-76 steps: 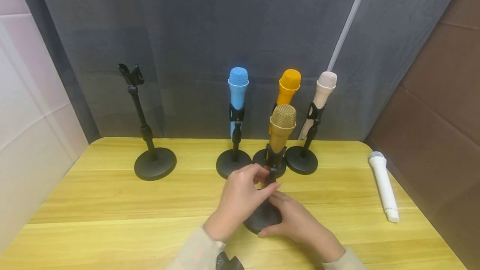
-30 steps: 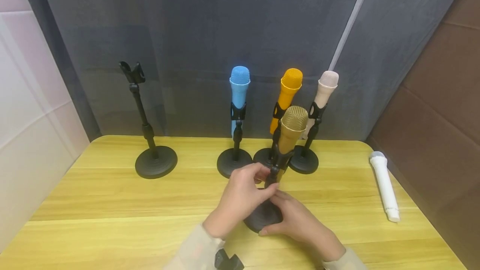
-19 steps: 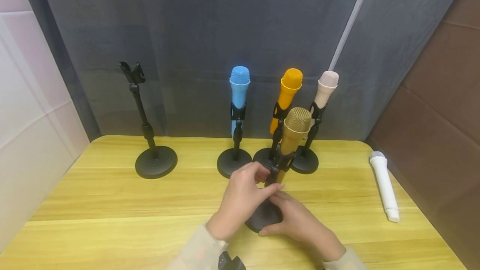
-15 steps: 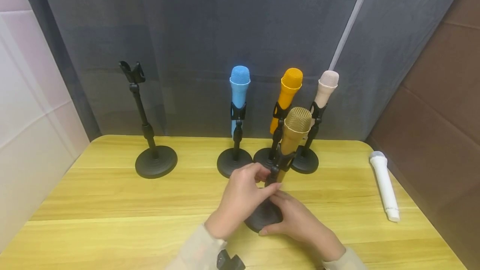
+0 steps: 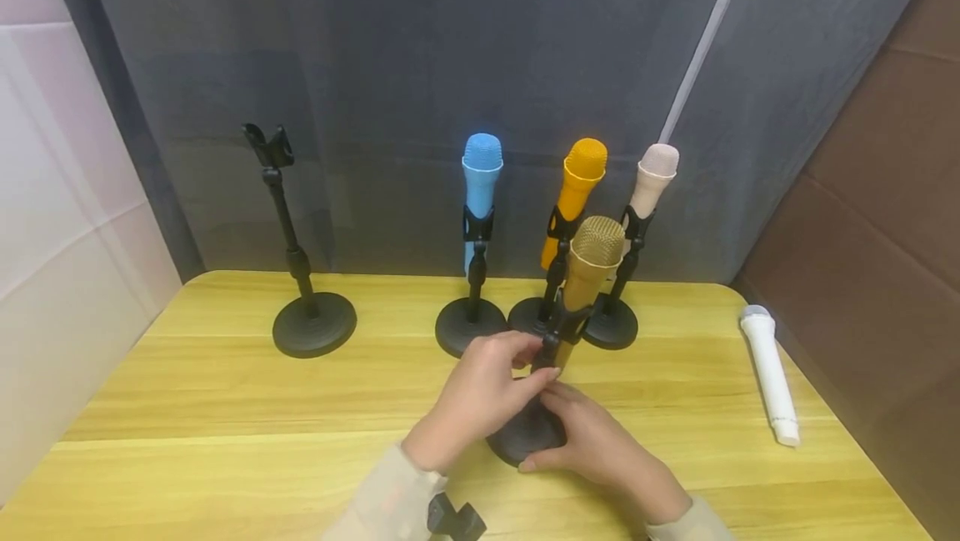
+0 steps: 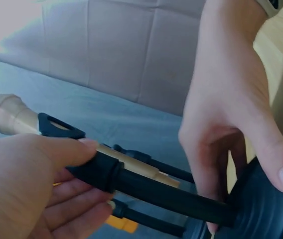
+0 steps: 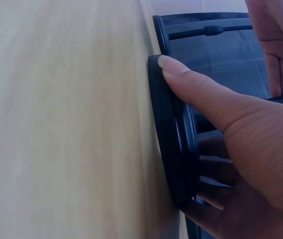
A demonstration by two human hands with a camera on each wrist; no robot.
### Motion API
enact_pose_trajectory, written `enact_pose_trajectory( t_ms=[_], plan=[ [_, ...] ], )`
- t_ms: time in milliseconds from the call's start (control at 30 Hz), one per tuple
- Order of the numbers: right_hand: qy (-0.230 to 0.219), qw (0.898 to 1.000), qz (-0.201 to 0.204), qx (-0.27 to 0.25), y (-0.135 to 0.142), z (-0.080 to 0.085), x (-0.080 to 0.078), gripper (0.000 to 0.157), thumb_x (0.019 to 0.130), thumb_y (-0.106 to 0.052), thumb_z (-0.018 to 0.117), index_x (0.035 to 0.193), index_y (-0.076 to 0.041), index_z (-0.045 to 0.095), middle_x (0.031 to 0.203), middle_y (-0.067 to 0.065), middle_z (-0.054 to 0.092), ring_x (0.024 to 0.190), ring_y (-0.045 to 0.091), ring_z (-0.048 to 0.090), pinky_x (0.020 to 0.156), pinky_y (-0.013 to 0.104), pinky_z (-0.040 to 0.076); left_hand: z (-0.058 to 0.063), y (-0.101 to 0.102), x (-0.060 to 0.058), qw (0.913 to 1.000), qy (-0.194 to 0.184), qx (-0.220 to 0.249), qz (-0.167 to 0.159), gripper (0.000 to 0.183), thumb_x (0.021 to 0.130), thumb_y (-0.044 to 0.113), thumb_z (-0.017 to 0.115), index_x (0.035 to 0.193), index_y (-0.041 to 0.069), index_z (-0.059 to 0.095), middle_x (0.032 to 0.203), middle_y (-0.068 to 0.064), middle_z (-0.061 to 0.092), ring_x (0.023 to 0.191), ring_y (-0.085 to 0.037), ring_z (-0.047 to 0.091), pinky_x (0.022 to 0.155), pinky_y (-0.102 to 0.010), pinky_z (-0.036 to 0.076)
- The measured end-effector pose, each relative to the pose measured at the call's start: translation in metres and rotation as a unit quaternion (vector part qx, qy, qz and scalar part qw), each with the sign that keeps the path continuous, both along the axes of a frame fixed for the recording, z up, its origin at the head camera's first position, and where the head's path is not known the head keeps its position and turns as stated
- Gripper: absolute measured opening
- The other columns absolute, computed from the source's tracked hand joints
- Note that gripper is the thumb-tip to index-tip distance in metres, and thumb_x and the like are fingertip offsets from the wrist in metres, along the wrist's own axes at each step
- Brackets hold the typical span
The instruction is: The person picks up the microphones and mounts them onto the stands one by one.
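Note:
A gold microphone (image 5: pixel 592 266) sits in the clip of a black desk stand (image 5: pixel 519 439) near the table's front, leaning to the right. My left hand (image 5: pixel 480 391) pinches the stand's pole just below the clip, thumb on one side and fingers on the other. In the left wrist view its thumb lies along the black joint (image 6: pixel 94 169). My right hand (image 5: pixel 596 445) holds the round base at its edge. The right wrist view shows that thumb pressed on the rim of the base (image 7: pixel 169 144), which stands close against the table. My hands cover part of the pole.
Behind stand three more stands with a blue microphone (image 5: pixel 482 178), an orange microphone (image 5: pixel 581 178) and a pale pink microphone (image 5: pixel 652 178). An empty stand (image 5: pixel 313 324) is at the back left. A white microphone (image 5: pixel 770 374) lies along the right side of the table (image 5: pixel 247 441).
The gold microphone and its clip have swung to the right over the earlier frames, then stayed nearly still. Both hands keep their hold on the stand in about the same place.

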State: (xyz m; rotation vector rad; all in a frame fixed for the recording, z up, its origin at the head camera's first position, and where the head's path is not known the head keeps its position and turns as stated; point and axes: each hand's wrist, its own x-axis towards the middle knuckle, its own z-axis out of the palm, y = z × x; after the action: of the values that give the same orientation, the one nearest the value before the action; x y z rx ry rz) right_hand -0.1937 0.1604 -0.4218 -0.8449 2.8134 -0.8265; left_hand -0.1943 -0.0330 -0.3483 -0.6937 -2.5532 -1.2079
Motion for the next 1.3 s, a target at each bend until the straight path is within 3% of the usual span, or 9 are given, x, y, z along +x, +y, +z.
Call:
enact_pose_trajectory(
  t_ms=[100,200,367,500,767,1067,1300],
  plan=[
    [0.000,1.000,0.001,0.001,0.001,0.000,0.000,0.088,0.072,-0.059,0.084,0.142,-0.013,0.057,0.150,0.009,0.054,0.137,0.029,0.054,0.110,0.052,0.047,0.001,0.001,0.000,0.9999,-0.012,-0.007,-0.007,0.022,0.091,0.024,0.075,0.109,0.011,0.073,0.106,-0.003,0.075,0.094,-0.016,0.072,0.083,-0.030,0.060],
    [-0.007,1.000,-0.004,-0.001,0.001,-0.001,0.001,0.089,0.072,-0.058,0.085,0.144,-0.016,0.055,0.151,0.007,0.054,0.137,0.027,0.054,0.110,0.050,0.047,-0.002,0.005,0.002,0.9997,-0.020,0.008,0.010,0.023,0.089,0.027,0.078,0.106,0.013,0.071,0.103,0.000,0.073,0.091,-0.013,0.069,0.081,-0.026,0.059],
    [-0.010,1.000,-0.009,-0.005,0.000,-0.001,0.000,0.092,0.071,-0.058,0.085,0.147,-0.018,0.053,0.151,0.006,0.054,0.137,0.026,0.054,0.110,0.050,0.046,-0.009,0.012,0.005,0.9967,0.013,0.031,0.073,0.031,0.081,0.034,0.085,0.099,0.014,0.071,0.095,0.003,0.073,0.083,-0.008,0.068,0.074,-0.021,0.056],
    [-0.003,1.000,-0.003,-0.001,-0.002,-0.001,0.000,0.091,0.071,-0.059,0.085,0.145,-0.015,0.055,0.149,0.008,0.055,0.136,0.027,0.055,0.109,0.051,0.047,-0.012,0.012,0.005,0.9940,0.043,0.036,0.094,0.028,0.079,0.031,0.087,0.096,0.013,0.074,0.093,0.001,0.076,0.082,-0.008,0.071,0.073,-0.023,0.057],
    [-0.008,1.000,0.000,0.008,-0.003,-0.001,-0.002,0.089,0.072,-0.059,0.084,0.143,-0.015,0.056,0.150,0.007,0.054,0.137,0.026,0.054,0.110,0.049,0.047,-0.008,0.004,0.004,0.9973,0.040,0.023,0.057,0.026,0.082,0.026,0.085,0.099,0.009,0.075,0.094,-0.004,0.078,0.083,-0.014,0.074,0.074,-0.023,0.059],
    [0.002,1.000,0.001,0.010,-0.002,-0.002,-0.002,0.086,0.072,-0.061,0.084,0.139,-0.014,0.059,0.149,0.009,0.055,0.136,0.028,0.054,0.109,0.050,0.047,-0.007,0.000,-0.005,0.9994,0.004,0.034,-0.002,0.027,0.084,0.023,0.084,0.106,0.009,0.076,0.103,-0.005,0.078,0.087,-0.014,0.076,0.077,-0.021,0.059],
    [0.013,1.000,0.002,0.009,0.000,-0.004,-0.001,0.086,0.072,-0.062,0.083,0.139,-0.015,0.059,0.148,0.008,0.055,0.135,0.027,0.055,0.107,0.051,0.048,-0.010,-0.002,-0.010,0.9974,-0.039,0.056,-0.024,0.031,0.084,0.027,0.084,0.109,0.011,0.075,0.101,-0.001,0.078,0.088,-0.010,0.075,0.080,-0.020,0.058]
  ],
)
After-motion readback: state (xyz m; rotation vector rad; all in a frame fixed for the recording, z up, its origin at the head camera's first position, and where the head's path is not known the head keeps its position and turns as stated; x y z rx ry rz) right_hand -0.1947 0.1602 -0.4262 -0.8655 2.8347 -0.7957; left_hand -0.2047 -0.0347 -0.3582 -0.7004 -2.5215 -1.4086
